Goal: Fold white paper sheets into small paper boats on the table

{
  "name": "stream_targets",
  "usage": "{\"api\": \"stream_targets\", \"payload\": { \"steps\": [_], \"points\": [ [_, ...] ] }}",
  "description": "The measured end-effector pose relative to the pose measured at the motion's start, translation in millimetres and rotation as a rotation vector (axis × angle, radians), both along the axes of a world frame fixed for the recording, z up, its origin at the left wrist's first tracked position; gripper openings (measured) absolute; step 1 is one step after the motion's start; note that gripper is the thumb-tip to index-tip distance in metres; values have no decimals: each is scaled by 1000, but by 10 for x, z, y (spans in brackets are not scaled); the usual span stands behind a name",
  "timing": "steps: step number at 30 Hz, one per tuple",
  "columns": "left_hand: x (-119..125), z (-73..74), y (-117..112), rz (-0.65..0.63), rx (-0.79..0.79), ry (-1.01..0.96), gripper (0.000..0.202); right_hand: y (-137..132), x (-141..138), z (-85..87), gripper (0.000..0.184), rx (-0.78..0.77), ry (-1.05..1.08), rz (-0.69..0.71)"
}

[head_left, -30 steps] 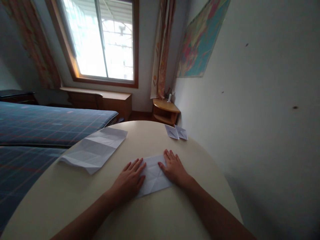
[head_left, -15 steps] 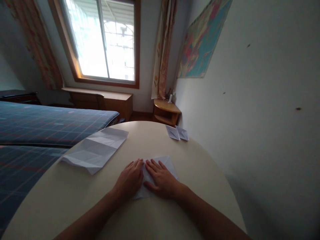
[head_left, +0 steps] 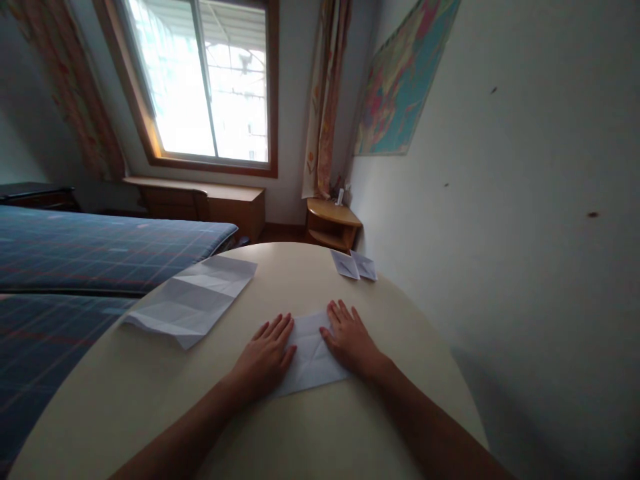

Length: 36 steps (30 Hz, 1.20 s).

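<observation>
A small white creased paper [head_left: 311, 357] lies flat on the round cream table [head_left: 300, 433] in front of me. My left hand [head_left: 265, 357] rests palm down on its left edge, fingers stretched out. On the paper's right edge lies my right hand [head_left: 350, 337], also flat with its fingers extended. Neither hand grips anything; both press the sheet onto the table.
A larger creased white sheet [head_left: 193, 300] lies at the table's left side. Two small folded paper pieces [head_left: 354, 265] sit at the far right rim near the wall. A bed with a blue plaid cover [head_left: 90, 250] stands to the left, a wooden corner shelf [head_left: 331, 223] beyond the table.
My right hand slid left across the paper to meet the left hand, then slid back out to the paper's right edge. The left hand stayed in place.
</observation>
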<state>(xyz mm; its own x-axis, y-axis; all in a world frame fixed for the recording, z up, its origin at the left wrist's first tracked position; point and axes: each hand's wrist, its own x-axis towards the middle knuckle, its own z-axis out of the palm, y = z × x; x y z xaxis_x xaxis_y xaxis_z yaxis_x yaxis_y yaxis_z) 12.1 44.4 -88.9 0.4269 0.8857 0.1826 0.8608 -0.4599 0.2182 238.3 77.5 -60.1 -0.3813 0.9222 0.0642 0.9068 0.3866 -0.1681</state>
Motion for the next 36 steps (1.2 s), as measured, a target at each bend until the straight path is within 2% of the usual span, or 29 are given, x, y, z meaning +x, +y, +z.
{"api": "stream_targets", "payload": {
  "steps": [2,4,6,9,13,16,20,23,27,31,34,36],
  "points": [
    [-48,8,19,-46,0,-8,57,-72,-60,34,63,13,29,159],
    [-124,20,50,-119,-9,-15,56,-164,-145,59,67,-41,67,353],
    [-202,38,82,-162,-19,-15,55,-235,-212,63,72,-107,87,445],
    [-258,80,107,-99,-4,7,54,-255,-233,38,78,-167,82,405],
    [-163,163,35,33,78,39,47,-193,-195,-5,87,-167,61,281],
    [-23,192,-75,-18,106,3,44,-173,-209,-37,87,-137,62,198],
    [86,162,-142,-72,79,-9,42,-186,-243,-51,71,-114,51,130],
    [58,176,-105,-63,60,-7,43,-215,-219,-3,67,-127,31,153],
    [-26,314,-86,-30,13,51,47,-292,-153,126,72,-133,13,232],
    [-43,422,-135,27,-4,110,48,-367,-103,268,70,-119,39,368],
    [-41,369,-140,82,3,120,51,-368,-62,357,61,-126,117,464],
    [-63,285,-113,71,0,100,56,-334,-22,399,53,-140,189,516]
  ]
}}
